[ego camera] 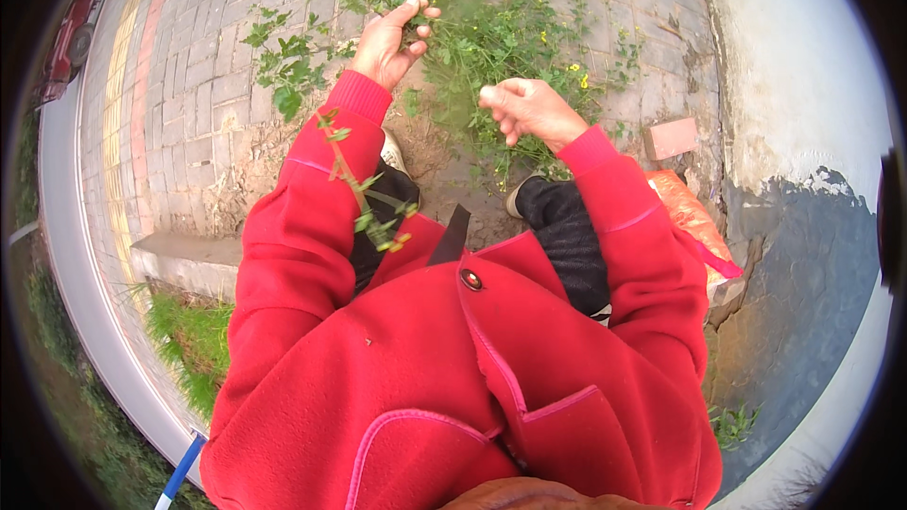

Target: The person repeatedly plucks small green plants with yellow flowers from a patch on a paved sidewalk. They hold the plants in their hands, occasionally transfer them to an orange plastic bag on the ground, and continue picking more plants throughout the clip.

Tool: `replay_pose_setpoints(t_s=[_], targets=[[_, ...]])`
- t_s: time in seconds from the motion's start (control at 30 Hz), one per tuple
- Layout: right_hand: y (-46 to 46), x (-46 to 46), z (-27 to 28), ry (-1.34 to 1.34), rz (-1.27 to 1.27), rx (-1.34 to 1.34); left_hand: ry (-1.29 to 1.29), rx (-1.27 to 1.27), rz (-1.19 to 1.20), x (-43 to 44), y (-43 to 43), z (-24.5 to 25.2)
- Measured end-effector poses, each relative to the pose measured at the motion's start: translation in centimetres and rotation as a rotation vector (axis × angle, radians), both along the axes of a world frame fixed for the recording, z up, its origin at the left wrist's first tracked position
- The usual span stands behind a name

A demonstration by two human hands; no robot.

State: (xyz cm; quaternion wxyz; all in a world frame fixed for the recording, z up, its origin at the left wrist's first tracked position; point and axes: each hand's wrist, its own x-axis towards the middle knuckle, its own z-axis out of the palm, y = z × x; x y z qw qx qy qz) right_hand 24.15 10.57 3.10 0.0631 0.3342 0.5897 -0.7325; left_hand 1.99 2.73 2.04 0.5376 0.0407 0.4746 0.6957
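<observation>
A leafy plant with thin green stems and small yellow flowers sprawls over the ground before me. My left hand is at its left side, fingers curled and palm turned inward; whether a stem is between them is unclear. Nearer to me, my right hand is above the leaves with thumb and fingertips drawn together. Blur hides whether those fingertips pinch a thin stem. A cut stem with leaves and a yellow tip shows across my left sleeve; I cannot tell whether it rests there or is in the air.
Grey paving bricks surround a muddy patch by my shoes. At right are a loose reddish brick, an orange bag and a peeling wall. Broad leaves lie left; a concrete kerb block lies lower left.
</observation>
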Motion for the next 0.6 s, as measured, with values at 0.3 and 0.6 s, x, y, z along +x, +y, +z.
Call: replay_pose_setpoints(t_s=[0.3, 0.6], targets=[[0.2, 0.6, 0.6, 0.052, -0.019, -0.139, -0.069, 0.008, 0.105, -0.9, -0.4, -0.4], [1.4, 1.2, 0.1, 0.257, -0.206, -0.552, -0.054, 0.045, 0.172, -1.8, -0.8, -0.8]])
